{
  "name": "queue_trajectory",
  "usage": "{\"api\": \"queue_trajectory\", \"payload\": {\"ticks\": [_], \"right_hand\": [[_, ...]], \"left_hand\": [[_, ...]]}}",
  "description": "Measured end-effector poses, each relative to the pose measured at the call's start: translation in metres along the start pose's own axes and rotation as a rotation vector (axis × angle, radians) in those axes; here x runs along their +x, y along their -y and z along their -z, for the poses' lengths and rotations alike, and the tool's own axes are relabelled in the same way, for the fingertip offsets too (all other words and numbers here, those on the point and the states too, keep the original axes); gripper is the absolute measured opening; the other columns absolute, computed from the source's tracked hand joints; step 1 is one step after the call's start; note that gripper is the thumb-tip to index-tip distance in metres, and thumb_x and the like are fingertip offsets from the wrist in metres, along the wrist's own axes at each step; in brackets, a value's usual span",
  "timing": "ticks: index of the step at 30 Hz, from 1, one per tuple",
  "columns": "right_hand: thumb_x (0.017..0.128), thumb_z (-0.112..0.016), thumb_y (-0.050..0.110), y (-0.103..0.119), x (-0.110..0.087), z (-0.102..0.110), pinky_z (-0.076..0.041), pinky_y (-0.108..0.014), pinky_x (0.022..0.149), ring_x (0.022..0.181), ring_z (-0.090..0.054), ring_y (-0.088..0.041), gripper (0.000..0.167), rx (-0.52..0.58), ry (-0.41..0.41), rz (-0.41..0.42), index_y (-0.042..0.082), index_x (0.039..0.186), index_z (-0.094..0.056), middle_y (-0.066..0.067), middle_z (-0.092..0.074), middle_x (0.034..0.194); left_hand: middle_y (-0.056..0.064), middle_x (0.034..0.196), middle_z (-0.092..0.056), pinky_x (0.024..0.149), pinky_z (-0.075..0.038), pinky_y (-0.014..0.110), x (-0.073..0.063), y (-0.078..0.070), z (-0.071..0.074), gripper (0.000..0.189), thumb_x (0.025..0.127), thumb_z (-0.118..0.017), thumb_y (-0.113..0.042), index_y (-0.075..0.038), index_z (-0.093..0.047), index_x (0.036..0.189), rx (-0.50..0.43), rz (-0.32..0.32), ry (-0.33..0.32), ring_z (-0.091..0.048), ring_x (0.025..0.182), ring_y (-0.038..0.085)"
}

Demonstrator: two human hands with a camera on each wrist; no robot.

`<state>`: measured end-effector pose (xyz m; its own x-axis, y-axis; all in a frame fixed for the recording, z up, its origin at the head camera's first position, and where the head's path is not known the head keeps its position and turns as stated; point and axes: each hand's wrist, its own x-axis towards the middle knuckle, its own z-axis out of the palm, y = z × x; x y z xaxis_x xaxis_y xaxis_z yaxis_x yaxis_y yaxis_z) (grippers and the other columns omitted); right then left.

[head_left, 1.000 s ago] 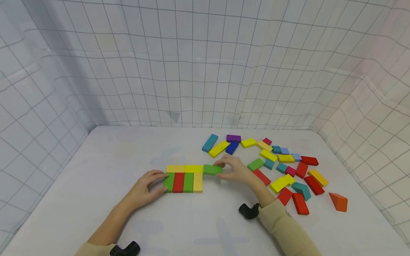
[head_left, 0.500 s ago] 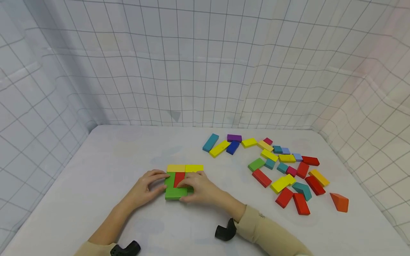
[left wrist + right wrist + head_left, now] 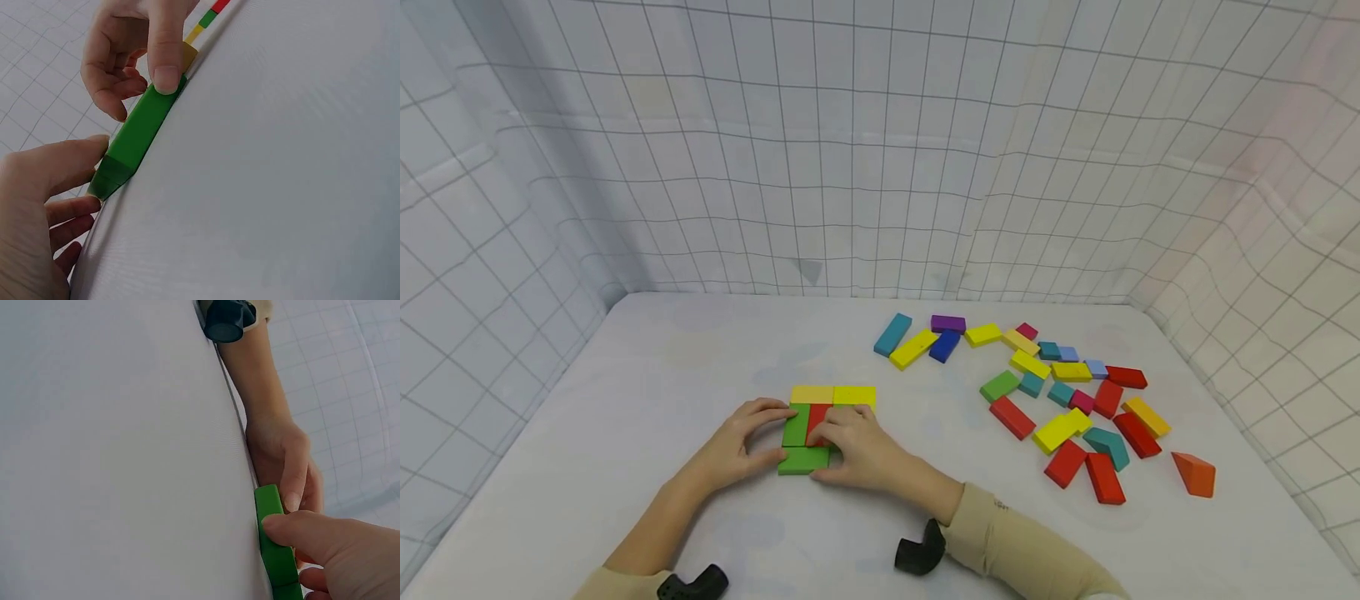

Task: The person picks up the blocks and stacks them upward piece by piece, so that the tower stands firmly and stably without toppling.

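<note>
Flat rectangular blocks lie side by side on the white table. A pale yellow block (image 3: 812, 395) and a bright yellow block (image 3: 854, 395) form the back row. In front of them, a green block (image 3: 795, 427) and a red block (image 3: 817, 421) show, and my right hand covers most of the rest of that row. My right hand (image 3: 865, 450) pinches another green block (image 3: 799, 462) lying crosswise along the front, its thumb on the near side (image 3: 278, 559). My left hand (image 3: 730, 446) touches the blocks' left side with loosely extended fingers, its thumb by the pinched block's left end.
Loose blocks in several colours are scattered across the right half, including a red block (image 3: 1012, 417), a teal block (image 3: 892, 335) and an orange wedge (image 3: 1195, 474). A white gridded sheet (image 3: 887, 167) hangs behind and along both sides.
My right hand has carried the green block from the right end of the back row to the front left, then shifted it slightly left and nearer me. My left hand stays nearly still.
</note>
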<state>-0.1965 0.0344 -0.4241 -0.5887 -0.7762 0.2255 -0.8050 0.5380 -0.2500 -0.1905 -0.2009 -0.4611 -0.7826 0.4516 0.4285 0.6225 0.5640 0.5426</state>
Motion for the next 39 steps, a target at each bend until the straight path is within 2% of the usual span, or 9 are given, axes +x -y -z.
{"api": "queue_trajectory", "payload": {"ticks": [6,14,17,20,23,28,33,39], "right_hand": [[0.077,-0.071,0.041,-0.001,0.0,-0.003,-0.033,-0.03,0.085,0.095,-0.048,-0.007,0.033,0.008,-0.008,0.003,0.02,0.101,-0.062,0.01,-0.055,0.096],[0.077,-0.071,0.038,-0.003,0.0,-0.003,-0.031,-0.021,0.077,0.093,-0.046,-0.008,0.033,0.071,0.011,-0.005,0.018,0.102,-0.062,0.008,-0.055,0.098],[0.078,-0.071,0.039,-0.005,-0.001,-0.001,-0.033,-0.021,0.079,0.095,-0.046,-0.008,0.034,0.11,0.019,-0.004,0.018,0.103,-0.061,0.008,-0.055,0.099],[0.079,-0.07,0.037,-0.011,-0.004,0.008,-0.034,-0.026,0.083,0.095,-0.048,-0.007,0.034,0.179,0.018,-0.038,0.017,0.105,-0.061,0.007,-0.056,0.099],[0.08,-0.071,0.028,-0.029,-0.012,0.023,-0.036,-0.032,0.084,0.093,-0.052,-0.013,0.032,0.267,-0.057,-0.079,0.012,0.106,-0.061,0.001,-0.059,0.098],[0.082,-0.068,0.011,-0.085,-0.044,0.049,-0.046,-0.037,0.08,0.09,-0.054,-0.024,0.028,0.319,-0.228,-0.144,0.003,0.108,-0.06,-0.012,-0.061,0.1],[0.086,-0.062,0.007,-0.133,-0.089,0.07,-0.047,-0.041,0.083,0.096,-0.052,-0.025,0.03,0.296,-0.207,-0.309,0.005,0.115,-0.057,-0.013,-0.059,0.107],[0.086,-0.061,0.005,-0.167,-0.13,0.084,-0.045,-0.048,0.088,0.105,-0.051,-0.03,0.034,0.239,-0.138,-0.437,0.007,0.12,-0.055,-0.012,-0.057,0.115]], "left_hand": [[0.006,0.12,-0.051,0.087,-0.04,0.055,0.0,-0.001,0.002,0.053,0.073,-0.076,-0.028,-0.012,-0.059,0.12,-0.004,0.045,0.052,-0.045,0.113,0.03],[0.006,0.121,-0.05,0.091,-0.039,0.054,0.002,-0.005,0.003,0.055,0.071,-0.078,-0.029,-0.011,-0.059,0.12,-0.038,0.078,0.064,-0.044,0.115,0.028],[0.007,0.121,-0.051,0.091,-0.039,0.054,0.002,-0.006,0.003,0.056,0.07,-0.078,-0.028,-0.011,-0.059,0.119,-0.043,0.077,0.061,-0.044,0.115,0.029],[0.006,0.121,-0.051,0.091,-0.038,0.056,0.002,-0.006,0.003,0.055,0.071,-0.077,-0.029,-0.011,-0.059,0.119,-0.041,0.09,0.061,-0.044,0.115,0.029],[0.006,0.12,-0.051,0.091,-0.038,0.056,0.001,-0.006,0.002,0.055,0.071,-0.077,-0.03,-0.011,-0.059,0.119,-0.03,0.098,0.062,-0.043,0.115,0.029],[0.007,0.119,-0.051,0.09,-0.038,0.057,0.001,-0.004,0.002,0.055,0.071,-0.077,-0.03,-0.011,-0.059,0.119,-0.015,0.082,0.054,-0.044,0.113,0.03],[0.007,0.119,-0.052,0.089,-0.039,0.057,0.001,-0.004,0.002,0.055,0.071,-0.077,-0.03,-0.011,-0.059,0.119,-0.009,0.078,0.058,-0.045,0.113,0.031],[0.007,0.119,-0.051,0.09,-0.038,0.057,0.001,-0.004,0.002,0.055,0.071,-0.076,-0.03,-0.011,-0.059,0.119,-0.009,0.085,0.062,-0.044,0.113,0.031]]}}
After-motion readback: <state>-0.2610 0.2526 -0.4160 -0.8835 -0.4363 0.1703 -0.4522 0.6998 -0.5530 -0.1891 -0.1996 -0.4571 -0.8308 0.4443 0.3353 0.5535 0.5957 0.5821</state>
